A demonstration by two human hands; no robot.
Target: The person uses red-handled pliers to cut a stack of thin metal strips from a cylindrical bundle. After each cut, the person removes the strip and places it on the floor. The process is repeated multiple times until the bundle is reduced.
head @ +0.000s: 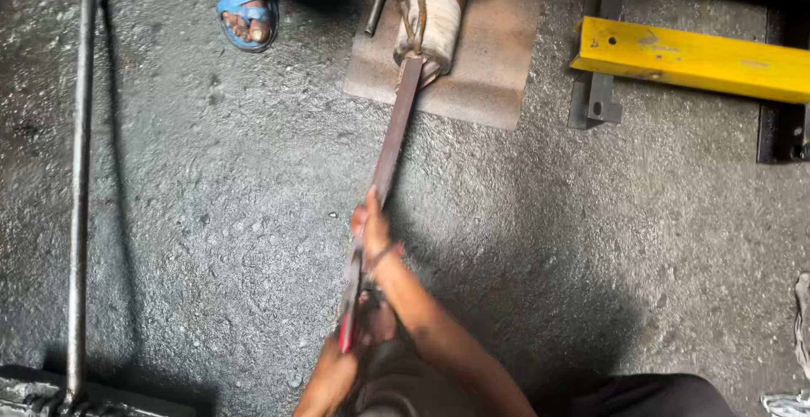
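Long wrench (384,172) runs from the cylinder (430,21) on the mat (481,63) back to me, right hand (371,230) wrapped tight mid-handle, left hand (371,326) closed on the red end. I'd pull steadily, keeping the jaw seated. Count: one wrench, one cylinder, one yellow bar (692,59).
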